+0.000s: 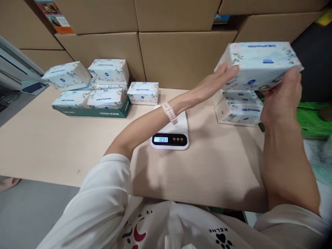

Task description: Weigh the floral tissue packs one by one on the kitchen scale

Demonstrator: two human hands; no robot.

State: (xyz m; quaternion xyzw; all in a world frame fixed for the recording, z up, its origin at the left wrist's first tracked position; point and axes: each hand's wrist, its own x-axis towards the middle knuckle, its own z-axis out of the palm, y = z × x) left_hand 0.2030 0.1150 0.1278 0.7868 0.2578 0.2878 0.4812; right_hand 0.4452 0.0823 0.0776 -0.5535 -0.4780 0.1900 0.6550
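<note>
Between my two hands, at the upper right, is a tissue pack (264, 65) with a floral wrapper, lifted above other packs. My left hand (225, 74) grips its left end, with the arm stretched across the kitchen scale (169, 141). At the pack's right end, my right hand (287, 91) holds it from below. Under the raised pack, stacked tissue packs (237, 110) stand on the table. The scale's lit display reads about 1031, and my left forearm covers part of its white plate.
A green carton (98, 112) holding several tissue packs stands at the table's left. Beside it sits a single tissue pack (143, 93). Cardboard boxes (181, 58) form a wall along the back of the table (103, 138). Something bright green (313, 117) lies beyond its right edge.
</note>
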